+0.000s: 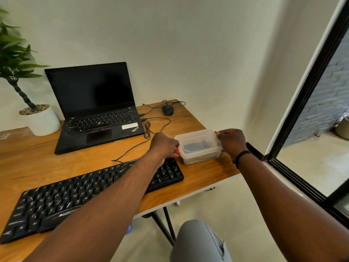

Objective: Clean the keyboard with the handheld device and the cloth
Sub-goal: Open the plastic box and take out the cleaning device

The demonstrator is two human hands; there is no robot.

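We have both hands on the lidded plastic box (198,146) near the desk (188,121) edge: left hand (164,144) fingers and right hand (231,141) fingers curled on the red end clips; a hard pop could shove it off the edge. Keyboard (79,193) lies just beside it, partly under our left forearm; the box's dark contents are unreadable through the cloudy wall, so we can't confirm device or cloth.

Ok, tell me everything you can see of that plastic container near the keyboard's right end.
The plastic container is a small, translucent, rounded-rectangular tub with its lid on and red clips at both short ends. It sits upright on the wooden table, near the table's right edge, just beyond the right end of the keyboard. Dark contents show dimly through the walls; I cannot tell what they are. The left hand grips the left end and the right hand grips the right end, at the clips.
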